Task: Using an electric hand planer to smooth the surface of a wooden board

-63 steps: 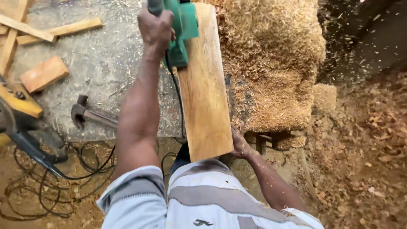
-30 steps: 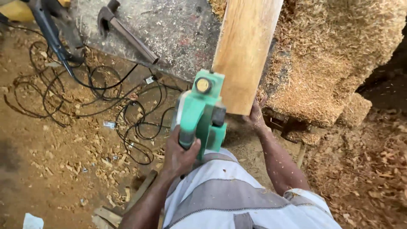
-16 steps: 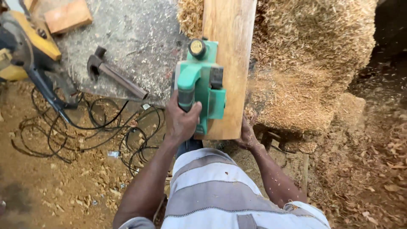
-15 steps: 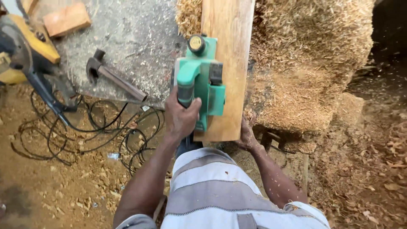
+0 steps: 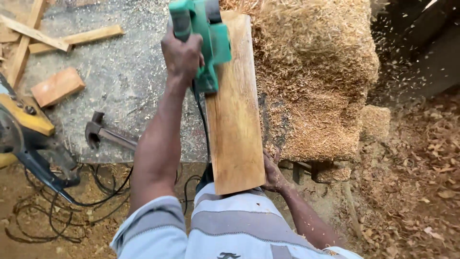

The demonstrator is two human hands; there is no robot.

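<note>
The left hand point(image 5: 181, 55) is gripping the green planer point(image 5: 206, 38) on the plank point(image 5: 235, 120) at 12 o'clock — the right hand point(image 5: 274, 173) is holding the plank's near corner, at 5 o'clock.

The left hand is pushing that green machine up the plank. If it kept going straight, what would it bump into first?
Probably nothing: the left hand drives the green planer along the plank, which looks bare up to the picture's top edge.
</note>
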